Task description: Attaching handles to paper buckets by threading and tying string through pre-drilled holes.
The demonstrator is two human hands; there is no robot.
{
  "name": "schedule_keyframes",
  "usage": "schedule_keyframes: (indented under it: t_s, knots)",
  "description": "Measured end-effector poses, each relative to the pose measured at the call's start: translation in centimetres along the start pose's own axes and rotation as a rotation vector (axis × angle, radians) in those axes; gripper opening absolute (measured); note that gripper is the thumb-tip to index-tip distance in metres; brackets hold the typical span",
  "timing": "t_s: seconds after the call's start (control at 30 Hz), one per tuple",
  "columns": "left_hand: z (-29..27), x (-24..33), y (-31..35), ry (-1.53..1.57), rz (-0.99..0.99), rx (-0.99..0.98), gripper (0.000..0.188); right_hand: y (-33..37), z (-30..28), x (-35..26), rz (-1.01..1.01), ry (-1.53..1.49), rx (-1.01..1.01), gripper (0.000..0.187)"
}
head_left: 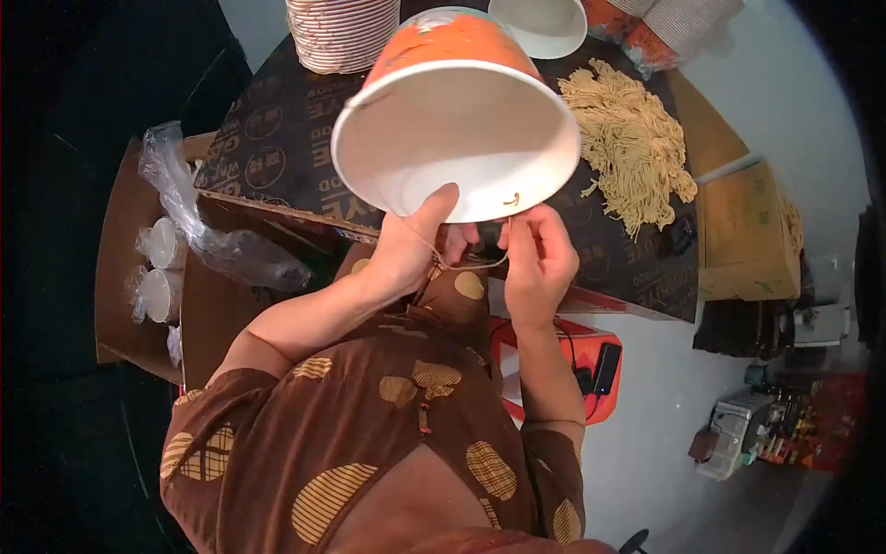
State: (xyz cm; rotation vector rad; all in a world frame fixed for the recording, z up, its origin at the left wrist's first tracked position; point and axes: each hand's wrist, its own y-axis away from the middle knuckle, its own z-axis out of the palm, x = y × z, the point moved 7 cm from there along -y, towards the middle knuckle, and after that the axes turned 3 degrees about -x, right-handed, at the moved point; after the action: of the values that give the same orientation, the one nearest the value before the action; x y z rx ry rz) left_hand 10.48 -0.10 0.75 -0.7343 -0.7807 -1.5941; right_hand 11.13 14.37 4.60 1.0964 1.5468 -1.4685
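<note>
A large paper bucket (461,120), orange outside and white inside, is tilted with its mouth toward me. My left hand (408,247) is closed on the near rim, thumb inside and fingers beneath. A thin, pale cord (472,268) loops below the rim between my hands. Close to the rim on the right, my right hand (541,263) pinches with thumb and forefinger, apparently on the cord where it meets the wall. A short brownish cord end (512,199) shows inside the bucket just above those fingertips. The bucket hides some of my left fingers.
On the dark printed table (286,157) lie a heap of cream cords (632,148), a stack of buckets (343,35) and a white bucket (543,26). Cardboard boxes (115,314) flank it, the left one holding white cups (163,295). A red stool (604,369) stands below.
</note>
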Motion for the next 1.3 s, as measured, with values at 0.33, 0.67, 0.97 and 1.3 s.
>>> schedule_keyframes:
  t_s: [0.33, 0.67, 0.97, 1.3]
  knots:
    - [-1.3, 0.9, -2.0, -0.445, 0.037, 0.094, 0.019, -1.0, 0.3, 4.6, 0.29, -0.242, -0.103, 0.02]
    - [-2.1, 1.2, -4.0, -0.625, -0.066, 0.027, 0.031, -1.3, -1.2, 5.2, 0.356, 0.235, -0.192, 0.022]
    - [-1.6, 1.4, -3.6, -0.739, -0.087, 0.054, 0.033, -1.5, -1.8, 3.3, -0.081, 0.73, -0.114, 0.012]
    - [-1.5, 1.6, -3.6, -0.903, 0.034, 0.109, 0.033, -2.0, 1.4, 1.1, -0.487, 0.922, -0.181, 0.011]
